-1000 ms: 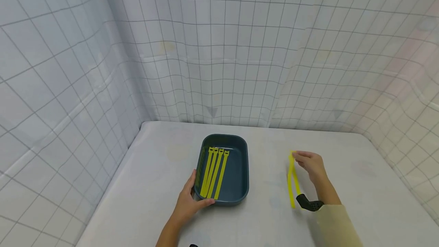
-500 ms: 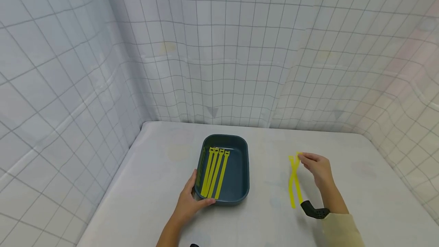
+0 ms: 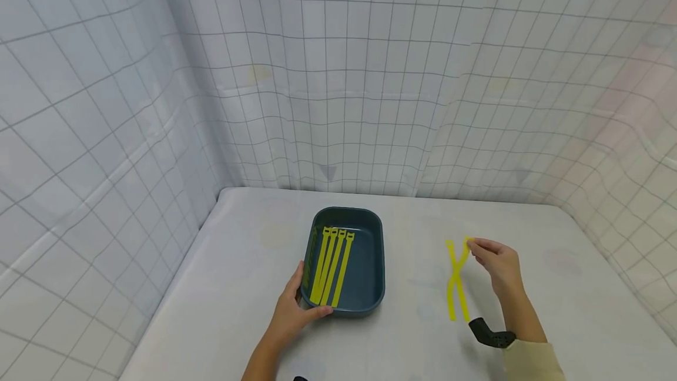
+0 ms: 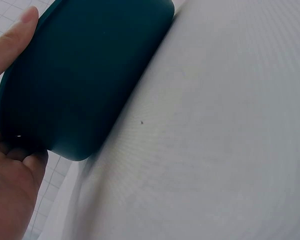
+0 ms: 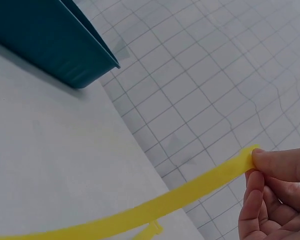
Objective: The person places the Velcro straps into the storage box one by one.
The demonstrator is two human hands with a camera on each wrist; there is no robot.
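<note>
My left hand (image 3: 291,316) grips the near left corner of a dark teal tray (image 3: 365,269). Its thumb lies over the near rim and the fingers reach along the left wall; the left wrist view shows the tray's outer wall (image 4: 85,75) close up. Several flat yellow cable straps (image 3: 319,266) with slotted heads lie side by side in the tray's left half. Right of the tray, my right hand (image 3: 499,266) pinches the far end of another yellow cable strap (image 5: 180,197) between thumb and fingers. That strap crosses a second loose strap (image 3: 462,301) on the table, forming an X.
A white-covered table (image 3: 412,334) carries everything. Grid-patterned white curtains (image 3: 338,104) hang behind it and along both sides. A black wrist-worn device (image 3: 492,335) sits on my right wrist beside the straps' near ends.
My right hand has moved right and slightly nearer, drawing the strap's far end across the other strap, so the two now cross. The left hand and tray have stayed put.
</note>
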